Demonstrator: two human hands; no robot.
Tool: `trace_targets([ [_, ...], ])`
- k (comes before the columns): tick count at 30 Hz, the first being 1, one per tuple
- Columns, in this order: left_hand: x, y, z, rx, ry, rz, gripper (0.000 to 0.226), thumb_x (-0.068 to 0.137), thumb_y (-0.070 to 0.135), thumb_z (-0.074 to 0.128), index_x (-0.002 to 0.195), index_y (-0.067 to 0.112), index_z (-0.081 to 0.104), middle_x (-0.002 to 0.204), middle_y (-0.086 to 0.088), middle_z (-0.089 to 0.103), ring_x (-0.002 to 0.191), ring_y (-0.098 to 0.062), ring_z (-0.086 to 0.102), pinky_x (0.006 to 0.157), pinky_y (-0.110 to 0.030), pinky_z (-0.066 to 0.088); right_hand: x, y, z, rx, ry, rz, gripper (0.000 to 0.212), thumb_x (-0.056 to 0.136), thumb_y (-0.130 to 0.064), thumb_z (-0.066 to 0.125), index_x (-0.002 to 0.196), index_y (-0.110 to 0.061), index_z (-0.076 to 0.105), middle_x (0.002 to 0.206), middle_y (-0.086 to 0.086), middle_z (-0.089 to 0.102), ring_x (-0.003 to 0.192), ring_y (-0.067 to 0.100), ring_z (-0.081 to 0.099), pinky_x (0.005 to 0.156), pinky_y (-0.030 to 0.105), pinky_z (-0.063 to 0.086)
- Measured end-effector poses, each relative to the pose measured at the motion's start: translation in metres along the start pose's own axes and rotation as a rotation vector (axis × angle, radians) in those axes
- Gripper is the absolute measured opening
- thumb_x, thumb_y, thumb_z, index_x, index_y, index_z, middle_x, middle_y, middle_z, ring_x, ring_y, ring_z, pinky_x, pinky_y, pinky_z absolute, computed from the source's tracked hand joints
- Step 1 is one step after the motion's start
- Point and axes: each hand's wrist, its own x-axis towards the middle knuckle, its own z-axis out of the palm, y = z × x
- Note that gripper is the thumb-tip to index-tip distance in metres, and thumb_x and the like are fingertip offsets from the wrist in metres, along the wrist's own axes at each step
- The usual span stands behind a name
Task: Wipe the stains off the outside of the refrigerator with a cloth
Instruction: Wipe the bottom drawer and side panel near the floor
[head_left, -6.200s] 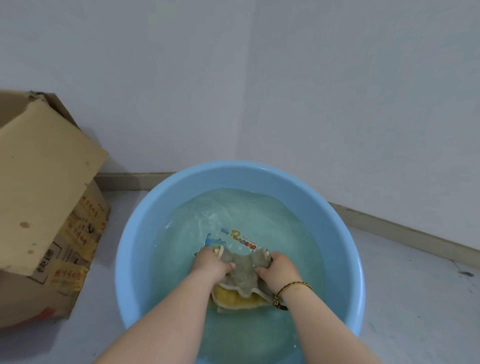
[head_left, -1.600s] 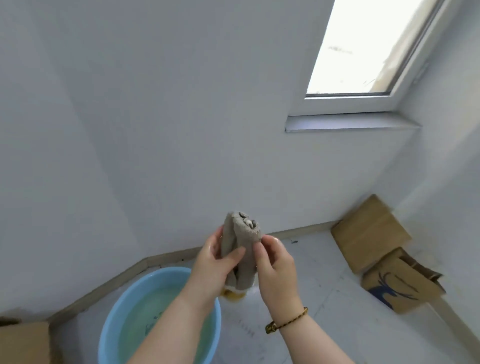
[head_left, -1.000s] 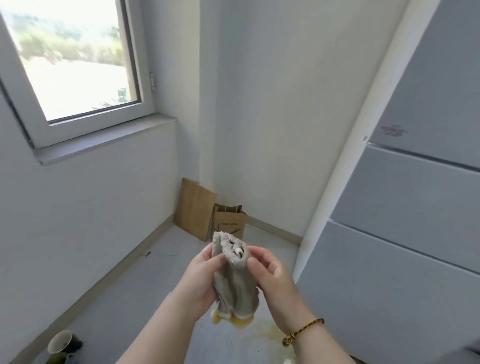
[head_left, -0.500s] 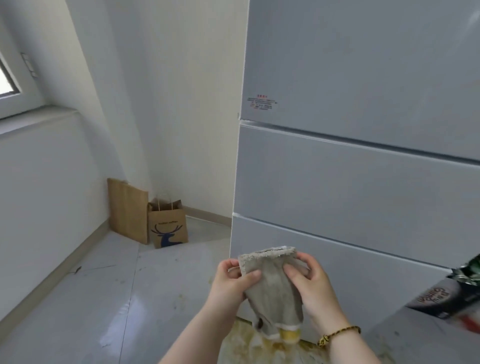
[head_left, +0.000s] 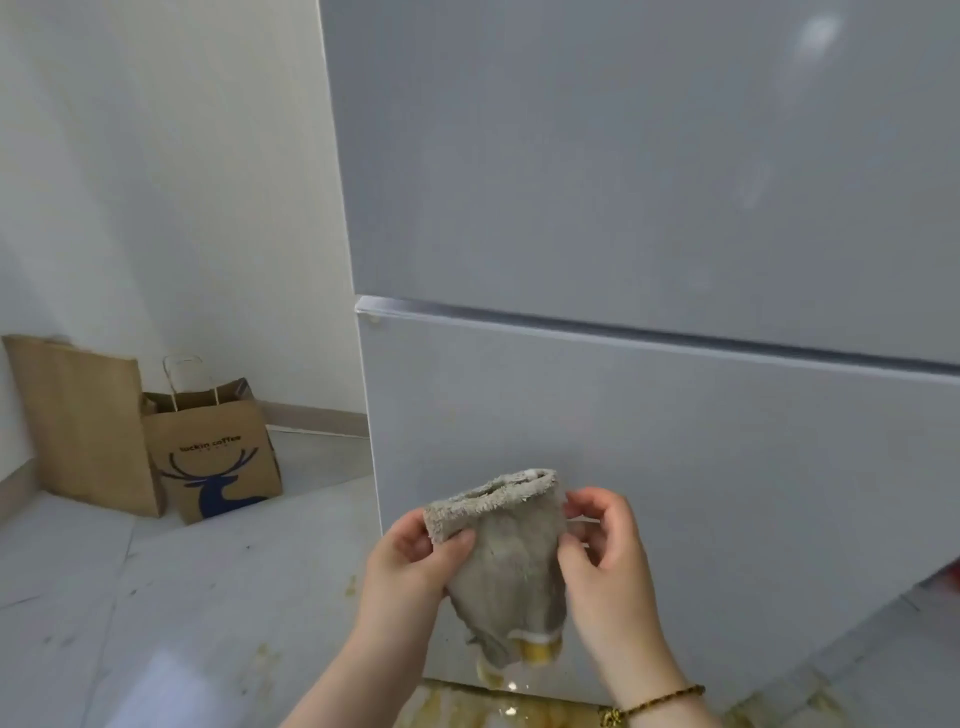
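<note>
While held lower centre before refrigerator (head_left: 675, 441): cloth (head_left: 506, 561), soft, limp, likely damp, light; upper corners pinched by fingers (head_left: 457, 543) of left hand (head_left: 410, 566) and right hand (head_left: 605, 561).

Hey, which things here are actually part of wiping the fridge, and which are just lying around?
For the job:
cloth, held by the left hand and right hand
refrigerator

Just lying about:
deer-print paper bag
plain brown bag beside it, both on the floor by the wall
</note>
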Motion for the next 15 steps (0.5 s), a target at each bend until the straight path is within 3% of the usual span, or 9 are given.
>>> trace_targets([
  [1,0.007,-0.017,-0.007,-0.007,0.011,0.019,0.017,0.081,-0.011,0.055,0.085,0.004,0.063,0.068,-0.003,0.072,0.06,-0.011,0.067,0.054,-0.019,0.054,-0.003,0.021,0.008,-0.008,0.026,-0.055,0.032,0.083,0.0,0.052,0.087,-0.032,0.047,0.089,-0.007,0.057,0.075,-0.003,0.056,0.063,0.005,0.043],
  [3,0.019,-0.048,-0.018,-0.021,-0.011,0.07,0.018,0.081,-0.012,0.054,0.084,0.004,0.062,0.066,-0.004,0.072,0.059,-0.01,0.067,0.052,-0.019,0.054,-0.012,0.058,0.026,-0.073,0.063,-0.194,0.027,0.072,-0.028,0.056,0.096,-0.037,0.045,0.103,-0.014,0.052,0.092,-0.004,0.053,0.074,0.0,0.039],
  [5,0.026,-0.077,-0.028,-0.038,-0.029,0.128,0.017,0.081,-0.011,0.054,0.084,0.004,0.061,0.066,-0.003,0.072,0.059,-0.009,0.066,0.052,-0.018,0.053,-0.019,0.095,0.04,-0.121,0.089,-0.303,0.044,0.063,-0.044,0.049,0.106,-0.044,0.044,0.113,-0.022,0.043,0.104,-0.015,0.044,0.082,-0.003,0.035],
  [8,0.035,-0.116,-0.042,-0.031,-0.018,0.218,0.018,0.08,-0.012,0.055,0.082,0.005,0.06,0.063,0.0,0.071,0.057,-0.006,0.065,0.051,-0.016,0.052,-0.019,0.136,0.047,-0.068,0.098,-0.303,0.043,0.065,-0.037,0.056,0.101,-0.057,0.045,0.11,-0.023,0.047,0.101,-0.007,0.049,0.083,0.006,0.042],
  [11,0.039,-0.133,-0.051,-0.01,-0.024,0.24,0.02,0.079,-0.014,0.056,0.08,0.006,0.06,0.062,0.001,0.071,0.056,-0.004,0.065,0.052,-0.014,0.051,-0.016,0.157,0.044,0.04,0.067,-0.246,0.044,0.081,-0.004,0.061,0.095,-0.044,0.049,0.096,-0.017,0.058,0.082,-0.006,0.056,0.068,0.005,0.044],
  [15,0.042,-0.128,-0.055,0.072,-0.045,0.209,0.02,0.078,-0.012,0.06,0.079,0.008,0.061,0.061,0.003,0.071,0.056,-0.002,0.064,0.053,-0.012,0.05,-0.012,0.15,0.05,-0.054,0.212,-0.377,0.042,0.072,-0.02,0.053,0.083,-0.06,0.046,0.087,-0.024,0.061,0.084,-0.006,0.055,0.07,0.001,0.039],
])
